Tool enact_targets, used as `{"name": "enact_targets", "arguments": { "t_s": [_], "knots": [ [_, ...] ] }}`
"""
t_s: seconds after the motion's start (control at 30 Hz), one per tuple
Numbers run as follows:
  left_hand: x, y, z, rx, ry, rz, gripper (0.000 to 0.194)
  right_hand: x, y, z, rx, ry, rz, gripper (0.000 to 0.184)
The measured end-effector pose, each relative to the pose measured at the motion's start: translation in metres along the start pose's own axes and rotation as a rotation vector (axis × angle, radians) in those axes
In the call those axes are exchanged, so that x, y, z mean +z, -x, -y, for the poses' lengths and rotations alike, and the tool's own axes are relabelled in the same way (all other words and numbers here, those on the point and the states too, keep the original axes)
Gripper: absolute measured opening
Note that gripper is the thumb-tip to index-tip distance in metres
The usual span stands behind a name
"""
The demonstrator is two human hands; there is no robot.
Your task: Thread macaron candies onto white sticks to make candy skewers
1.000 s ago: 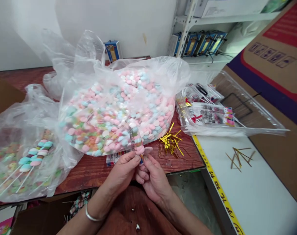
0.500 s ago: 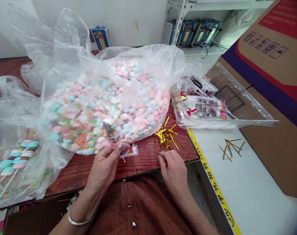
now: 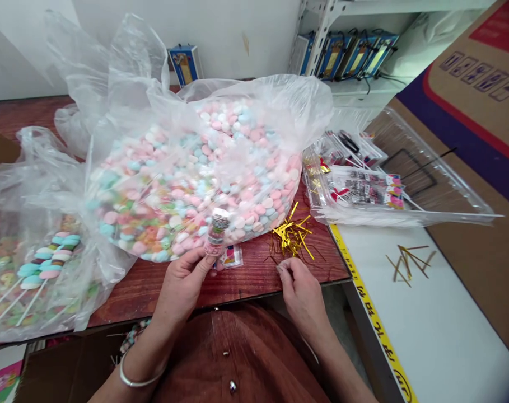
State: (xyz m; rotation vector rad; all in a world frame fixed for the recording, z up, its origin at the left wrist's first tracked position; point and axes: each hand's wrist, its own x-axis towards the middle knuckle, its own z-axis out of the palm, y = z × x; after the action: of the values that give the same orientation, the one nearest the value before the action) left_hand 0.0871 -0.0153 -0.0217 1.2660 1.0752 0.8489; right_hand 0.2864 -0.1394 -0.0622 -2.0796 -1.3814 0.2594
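Note:
Upright between the thumb and fingers of my left hand (image 3: 182, 285) is a marshmallow skewer in a printed clear wrapper (image 3: 217, 230), pink and white inside. Its lower end is hidden by the fingers. My right hand (image 3: 302, 294) is closed at the table edge, thumb against the curled fingers. Whether a thin tie is pinched there cannot be made out. Just beyond those fingertips lies a loose pile of gold twist ties (image 3: 292, 235). A small printed packet (image 3: 232, 256) rests flat on the table behind my left hand.
A big clear bag of pastel marshmallows (image 3: 187, 168) fills the middle of the table (image 3: 254, 280). Marshmallow skewers (image 3: 52, 260) lie on plastic at left. At right stand a clear tray (image 3: 443, 204) with wrapped packets, a few gold ties (image 3: 409, 263) and a cardboard box (image 3: 468, 140).
The wrapped skewer has swung from leaning left to leaning slightly right in my left hand. My right hand stays close to the gold ties, and the whole view has shifted a little.

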Motion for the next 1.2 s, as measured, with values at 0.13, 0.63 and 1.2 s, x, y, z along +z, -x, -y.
{"name": "enact_targets", "arguments": {
  "t_s": [0.13,0.63,1.2],
  "knots": [
    [0.008,0.001,-0.006,0.342,-0.521,0.055,0.017,-0.012,0.004,0.024,-0.018,-0.082,-0.208,0.013],
    [0.040,0.015,-0.002,0.656,-0.975,0.159,0.017,0.009,-0.008,0.067,-0.390,0.220,-0.235,0.027],
    [0.060,-0.005,-0.013,-0.250,0.523,0.126,0.030,0.012,-0.030,0.059,0.076,-0.656,-0.041,0.013]
  ]
}}
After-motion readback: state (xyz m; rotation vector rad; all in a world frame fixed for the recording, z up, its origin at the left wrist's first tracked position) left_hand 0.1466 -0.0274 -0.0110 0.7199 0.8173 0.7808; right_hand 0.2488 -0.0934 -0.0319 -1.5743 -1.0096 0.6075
